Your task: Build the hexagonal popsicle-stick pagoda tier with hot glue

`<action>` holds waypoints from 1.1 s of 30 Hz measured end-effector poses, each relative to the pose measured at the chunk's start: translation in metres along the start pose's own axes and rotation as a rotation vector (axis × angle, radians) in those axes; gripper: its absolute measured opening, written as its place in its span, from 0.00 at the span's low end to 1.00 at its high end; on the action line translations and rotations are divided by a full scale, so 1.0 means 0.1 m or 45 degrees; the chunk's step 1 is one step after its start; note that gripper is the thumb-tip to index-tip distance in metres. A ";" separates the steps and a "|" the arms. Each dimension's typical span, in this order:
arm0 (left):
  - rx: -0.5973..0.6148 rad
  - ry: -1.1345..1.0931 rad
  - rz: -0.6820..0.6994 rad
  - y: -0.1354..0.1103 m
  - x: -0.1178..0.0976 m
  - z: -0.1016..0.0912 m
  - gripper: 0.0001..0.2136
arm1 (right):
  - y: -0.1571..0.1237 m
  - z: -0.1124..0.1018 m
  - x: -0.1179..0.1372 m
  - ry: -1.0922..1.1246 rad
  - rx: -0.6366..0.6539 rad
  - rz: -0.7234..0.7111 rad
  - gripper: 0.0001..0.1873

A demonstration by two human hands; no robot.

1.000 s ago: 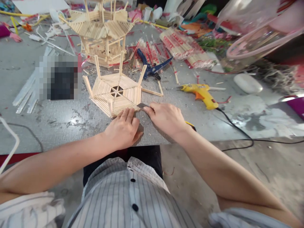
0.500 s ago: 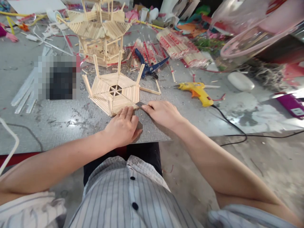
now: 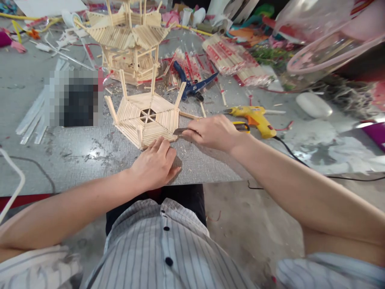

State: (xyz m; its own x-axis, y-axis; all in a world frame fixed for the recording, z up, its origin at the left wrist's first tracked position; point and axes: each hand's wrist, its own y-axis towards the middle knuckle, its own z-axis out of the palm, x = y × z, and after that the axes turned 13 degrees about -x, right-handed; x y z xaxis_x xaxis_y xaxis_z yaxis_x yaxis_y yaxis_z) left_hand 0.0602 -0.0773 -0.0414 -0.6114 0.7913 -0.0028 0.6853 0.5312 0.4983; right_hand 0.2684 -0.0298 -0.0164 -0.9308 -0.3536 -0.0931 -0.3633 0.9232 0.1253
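Note:
A hexagonal panel of thin wooden sticks (image 3: 161, 128) lies on the table, with short posts standing up from its corners and a spoked opening at its centre. My left hand (image 3: 155, 162) rests at its near edge, fingers stretched onto the rim and thumb apart on the table. My right hand (image 3: 215, 130) is closed round a utility knife (image 3: 241, 127), whose yellow and black handle end shows behind the hand. Its blade reaches the panel's near right corner. A loose stick (image 3: 188, 114) lies by the panel's right side, partly behind my right hand.
Behind stands a tiered stick pavilion (image 3: 129, 38). Blue cutters (image 3: 192, 85) and bagged sticks (image 3: 224, 54) lie to its right. A yellow glue gun (image 3: 255, 117) with a trailing cord is beyond my right forearm. Clear glue sticks (image 3: 33, 116) lie left, beside a blurred-out patch.
My right hand has moved right and slightly away from me with the utility knife, and the yellow handle end now shows. My left hand stays at the panel's edge. The view has shifted slightly.

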 end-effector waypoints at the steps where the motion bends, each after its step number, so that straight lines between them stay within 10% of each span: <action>1: 0.005 0.004 0.005 0.00 0.00 0.00 0.11 | 0.02 -0.01 -0.01 -0.031 0.007 -0.028 0.22; 33: 0.016 0.063 0.052 -0.01 0.00 0.02 0.12 | 0.02 -0.11 0.18 0.655 0.359 0.422 0.22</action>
State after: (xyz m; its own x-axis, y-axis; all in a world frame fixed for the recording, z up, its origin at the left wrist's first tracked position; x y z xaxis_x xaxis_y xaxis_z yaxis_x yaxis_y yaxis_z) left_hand 0.0608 -0.0771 -0.0437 -0.6011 0.7969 0.0603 0.7150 0.5025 0.4861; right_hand 0.2508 -0.0359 -0.0071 -0.9179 -0.0072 0.3967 -0.0954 0.9745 -0.2030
